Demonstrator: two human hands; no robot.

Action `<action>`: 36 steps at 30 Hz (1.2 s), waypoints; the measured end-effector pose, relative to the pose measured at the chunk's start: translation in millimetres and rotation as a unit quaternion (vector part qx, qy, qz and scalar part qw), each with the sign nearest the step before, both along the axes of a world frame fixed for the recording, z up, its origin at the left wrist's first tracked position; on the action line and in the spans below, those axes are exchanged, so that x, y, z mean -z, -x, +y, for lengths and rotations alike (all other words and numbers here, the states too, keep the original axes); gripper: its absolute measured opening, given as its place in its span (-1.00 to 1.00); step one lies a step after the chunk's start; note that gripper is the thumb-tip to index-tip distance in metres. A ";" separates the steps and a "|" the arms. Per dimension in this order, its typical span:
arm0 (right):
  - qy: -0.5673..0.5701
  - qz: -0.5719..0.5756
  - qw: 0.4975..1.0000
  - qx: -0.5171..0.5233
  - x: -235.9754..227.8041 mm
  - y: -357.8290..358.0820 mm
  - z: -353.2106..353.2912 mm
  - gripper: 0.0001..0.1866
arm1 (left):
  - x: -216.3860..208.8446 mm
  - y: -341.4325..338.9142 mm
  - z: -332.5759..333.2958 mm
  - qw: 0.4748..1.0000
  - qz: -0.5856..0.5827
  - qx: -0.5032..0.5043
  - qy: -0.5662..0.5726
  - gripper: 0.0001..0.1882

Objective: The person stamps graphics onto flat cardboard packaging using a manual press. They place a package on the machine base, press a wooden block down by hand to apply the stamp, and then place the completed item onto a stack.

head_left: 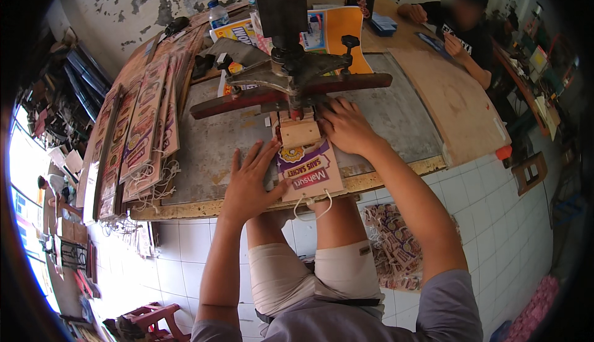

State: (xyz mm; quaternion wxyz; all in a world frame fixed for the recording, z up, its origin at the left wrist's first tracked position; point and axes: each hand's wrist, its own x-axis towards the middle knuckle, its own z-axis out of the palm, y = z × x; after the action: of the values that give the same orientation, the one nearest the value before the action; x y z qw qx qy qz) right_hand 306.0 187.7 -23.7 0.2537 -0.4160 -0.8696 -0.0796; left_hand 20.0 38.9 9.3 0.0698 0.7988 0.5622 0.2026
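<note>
A tan printed card [309,178] with purple bands lies at the front edge of the metal worktable, its white string loop [314,209] hanging over. Across its far end sits a small wooden block [299,135], beneath the red-tipped ram of a hand press [297,73]. My left hand [252,178] rests with fingers spread beside the card, its thumb at the card's left edge. My right hand [348,127] lies stretched out along the block's right side, fingertips close under the press's dark red bar; whether it touches the block is hard to tell.
Stacks of long printed card strips [145,125] with strings lie on the left. Behind the press stand a water bottle [218,14] and colourful printed sheets [337,33]. Another person [470,39] sits at the far right. A bundle of printed cards [395,243] lies on the tiled floor.
</note>
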 end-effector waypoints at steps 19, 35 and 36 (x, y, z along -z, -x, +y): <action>0.143 0.164 0.976 -0.032 -6.7 -8.0 -27.3 -0.54 | 2.4 4.1 -2.1 1.000 -0.018 0.009 0.001 -0.11; 0.182 0.251 0.948 -0.068 -25.0 29.4 -97.1 -0.47 | 15.7 6.2 -4.6 0.993 -0.010 0.052 -0.105 -0.26; 0.147 0.231 0.959 -0.069 -24.5 28.2 -99.4 -0.49 | 15.0 8.6 -7.2 0.991 -0.017 0.071 -0.109 -0.29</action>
State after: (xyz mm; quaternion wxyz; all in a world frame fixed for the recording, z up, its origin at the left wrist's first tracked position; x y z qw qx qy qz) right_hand 277.8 88.3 0.8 0.3887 -0.3951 -0.8159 0.1648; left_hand 11.4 31.7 -5.8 0.0057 0.8358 0.4777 0.2707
